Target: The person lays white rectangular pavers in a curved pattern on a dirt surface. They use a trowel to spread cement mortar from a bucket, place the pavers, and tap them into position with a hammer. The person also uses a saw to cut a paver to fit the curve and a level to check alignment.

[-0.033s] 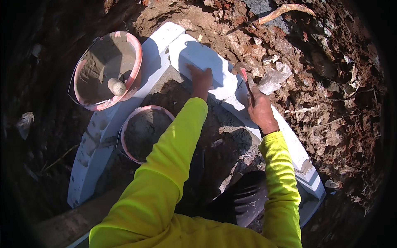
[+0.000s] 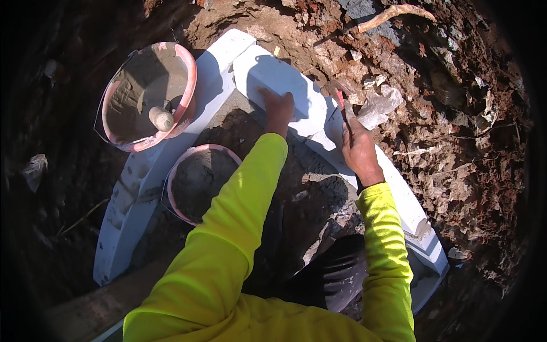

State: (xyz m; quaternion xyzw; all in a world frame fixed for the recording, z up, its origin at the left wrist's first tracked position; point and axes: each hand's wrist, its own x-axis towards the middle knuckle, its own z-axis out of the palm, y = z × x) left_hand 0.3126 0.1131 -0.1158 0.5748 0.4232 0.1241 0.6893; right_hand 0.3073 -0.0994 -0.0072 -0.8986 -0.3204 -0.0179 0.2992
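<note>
The person's two hands are apart from each other, both at a smooth, white, angular block (image 2: 273, 74) at the far bend of a low line of pale blocks. The left hand (image 2: 278, 108) lies against that block's near side, thumb and a finger spread; from here I can't tell whether it grips or only presses. The right hand (image 2: 360, 149) is closed round a slim tool with a red end (image 2: 340, 98), just beyond the block's right end; the rest of the tool is hard to make out. Over to the left, a large pinkish-red round bucket (image 2: 189, 65) holds wet grey-brown mortar (image 2: 128, 102), with a rounded, pale tool handle (image 2: 161, 119) sticking up from it. A smaller pink-rimmed bucket (image 2: 212, 147) with dark grey contents sits nearer the person, by the left forearm. Beyond the blocks, rough reddish-brown earth (image 2: 456, 182) carries a crumpled translucent scrap (image 2: 379, 108) and a bare, light-brown stick (image 2: 393, 16).
</note>
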